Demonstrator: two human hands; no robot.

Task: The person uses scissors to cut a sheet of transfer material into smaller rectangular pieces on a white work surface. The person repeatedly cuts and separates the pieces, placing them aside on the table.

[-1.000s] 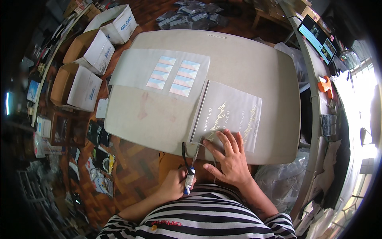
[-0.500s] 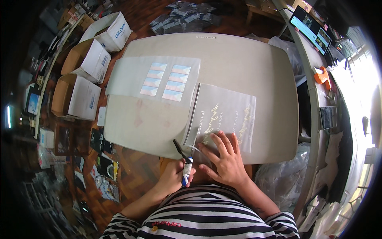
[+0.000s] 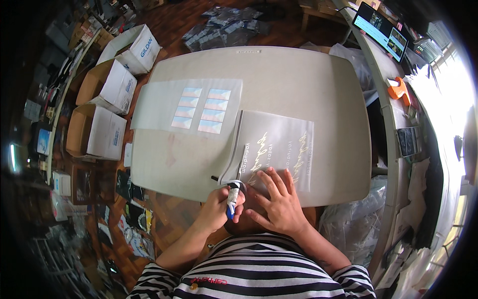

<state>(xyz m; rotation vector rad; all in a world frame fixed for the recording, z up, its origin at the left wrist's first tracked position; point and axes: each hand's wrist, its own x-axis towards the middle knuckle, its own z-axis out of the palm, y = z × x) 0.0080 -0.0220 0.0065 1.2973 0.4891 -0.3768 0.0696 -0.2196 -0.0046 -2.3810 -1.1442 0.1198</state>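
Note:
Held in my left hand (image 3: 219,208) is what looks like a pair of scissors (image 3: 232,198), with dark blades and a white and blue handle. Its blades are spread at the near left corner of a translucent film sheet (image 3: 298,149) printed with pale yellow script and white lettering. That sheet's left edge curls up, and part of the blades is hidden by it. My right hand (image 3: 280,204) lies flat on the sheet's near part, fingers outstretched. Farther left, another translucent film sheet (image 3: 158,107) bears two columns of small blue, white and pink rectangles.
Both sheets lie on a beige table (image 3: 294,74). Open cardboard boxes (image 3: 104,132) stand at the left, bags and scraps (image 3: 137,234) on the floor. At the right, a side bench holds a screen (image 3: 381,30), an orange tool (image 3: 399,91) and a phone (image 3: 409,141). Clear plastic (image 3: 353,214) lies beneath.
My left hand has moved forward, bringing the scissors to the sheet's near left corner. The near left edge of the sheet now curls around the blades. My right hand stays on the sheet.

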